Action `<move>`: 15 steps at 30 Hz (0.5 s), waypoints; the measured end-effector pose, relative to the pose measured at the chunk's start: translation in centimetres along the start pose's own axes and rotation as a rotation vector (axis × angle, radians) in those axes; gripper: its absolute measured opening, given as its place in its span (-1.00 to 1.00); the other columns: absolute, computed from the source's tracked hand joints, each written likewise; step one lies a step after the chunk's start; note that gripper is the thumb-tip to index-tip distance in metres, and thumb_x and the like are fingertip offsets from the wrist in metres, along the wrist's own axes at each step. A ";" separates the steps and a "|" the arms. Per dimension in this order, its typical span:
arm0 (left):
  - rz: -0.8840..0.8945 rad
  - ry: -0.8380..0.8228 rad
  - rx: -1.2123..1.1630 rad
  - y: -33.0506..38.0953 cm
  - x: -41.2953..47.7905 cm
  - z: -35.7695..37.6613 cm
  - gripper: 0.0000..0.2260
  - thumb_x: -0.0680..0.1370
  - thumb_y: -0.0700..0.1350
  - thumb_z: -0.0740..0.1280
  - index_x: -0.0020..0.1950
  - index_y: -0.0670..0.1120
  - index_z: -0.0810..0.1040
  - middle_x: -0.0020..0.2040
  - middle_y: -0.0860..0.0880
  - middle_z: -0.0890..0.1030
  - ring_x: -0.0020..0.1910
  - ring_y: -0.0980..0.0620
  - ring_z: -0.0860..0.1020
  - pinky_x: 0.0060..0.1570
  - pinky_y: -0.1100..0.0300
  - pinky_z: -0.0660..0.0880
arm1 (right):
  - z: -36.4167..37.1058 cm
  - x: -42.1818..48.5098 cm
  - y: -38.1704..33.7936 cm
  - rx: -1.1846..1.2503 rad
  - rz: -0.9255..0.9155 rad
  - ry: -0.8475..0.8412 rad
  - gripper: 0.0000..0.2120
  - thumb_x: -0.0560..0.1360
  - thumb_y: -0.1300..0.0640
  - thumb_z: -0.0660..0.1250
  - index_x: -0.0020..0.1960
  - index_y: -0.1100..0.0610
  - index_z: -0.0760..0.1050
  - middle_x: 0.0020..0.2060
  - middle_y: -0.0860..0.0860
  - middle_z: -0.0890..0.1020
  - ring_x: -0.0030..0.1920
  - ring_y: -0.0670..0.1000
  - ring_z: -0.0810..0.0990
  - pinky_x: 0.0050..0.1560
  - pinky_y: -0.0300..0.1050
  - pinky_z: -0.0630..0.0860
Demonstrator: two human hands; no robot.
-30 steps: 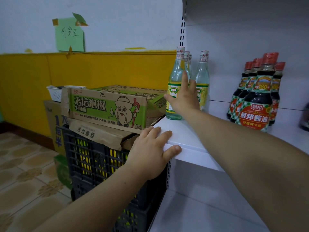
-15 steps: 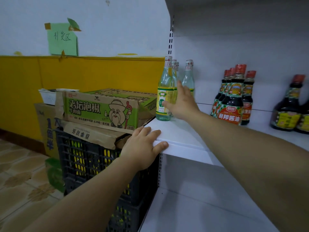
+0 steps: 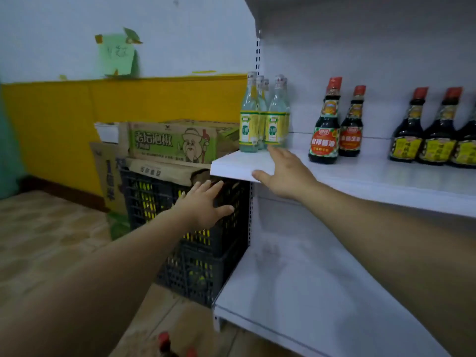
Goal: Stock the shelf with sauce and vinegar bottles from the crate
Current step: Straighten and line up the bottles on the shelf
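Observation:
Several clear vinegar bottles [image 3: 260, 117] with yellow-green labels stand at the left end of the white shelf [image 3: 386, 181]. Dark soy sauce bottles [image 3: 327, 130] with red caps stand to their right, and more dark sauce bottles [image 3: 435, 140] sit at the far right. My right hand [image 3: 283, 171] hovers open over the shelf's front edge, just below the vinegar bottles and holding nothing. My left hand [image 3: 203, 204] is open in front of the black plastic crate [image 3: 180, 228] beside the shelf. Red bottle caps [image 3: 164, 341] show at the bottom edge.
Cardboard boxes [image 3: 175, 143] are stacked on top of the black crate, left of the shelf. A lower white shelf board [image 3: 309, 292] lies beneath. A yellow and white wall with a green paper note [image 3: 118, 55] stands behind. The floor is tiled.
My right hand has let go of the vinegar bottle and drawn back to the shelf's front edge. My left hand has come off the shelf corner and dropped in front of the crate.

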State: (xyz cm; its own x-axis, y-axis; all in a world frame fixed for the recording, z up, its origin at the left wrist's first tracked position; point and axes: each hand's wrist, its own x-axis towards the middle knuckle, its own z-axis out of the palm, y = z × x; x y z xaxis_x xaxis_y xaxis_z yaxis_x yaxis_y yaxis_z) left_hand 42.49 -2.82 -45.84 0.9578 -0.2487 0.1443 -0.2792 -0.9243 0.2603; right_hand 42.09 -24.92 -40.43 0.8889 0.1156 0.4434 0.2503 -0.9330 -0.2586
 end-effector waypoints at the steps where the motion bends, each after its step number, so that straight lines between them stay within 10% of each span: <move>1: -0.034 -0.028 0.004 -0.6 -1.7 0.4 -0.25 0.48 0.36 0.15 0.54 0.14 -0.10 0.57 0.01 -0.10 0.53 -0.08 -0.15 0.44 -0.19 -0.02 | 0.5 -1.0 -0.9 0.017 -0.026 -0.018 -0.19 0.52 -0.30 0.20 0.58 0.07 -0.02 0.56 0.07 0.08 0.53 0.11 0.07 0.47 0.03 0.12; 15: -0.489 -0.266 -0.177 -17.4 -27.2 14.0 -0.08 0.40 0.18 0.44 0.55 0.06 -0.08 0.57 -0.04 -0.03 0.52 -0.07 0.02 0.41 0.03 0.11 | 23.2 -18.1 -17.2 0.190 -0.168 -0.557 -0.22 0.52 -0.32 0.18 0.58 -0.04 -0.04 0.57 -0.04 0.05 0.54 0.05 0.06 0.47 0.05 0.15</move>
State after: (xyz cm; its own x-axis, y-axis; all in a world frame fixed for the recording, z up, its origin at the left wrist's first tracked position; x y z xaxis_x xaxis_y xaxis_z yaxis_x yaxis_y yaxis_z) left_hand 22.22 15.97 -67.69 0.9563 0.1095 -0.2712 0.2144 -0.8930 0.3956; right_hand 30.60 -3.07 -63.97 0.8856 0.4644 -0.0105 0.4230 -0.8155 -0.3952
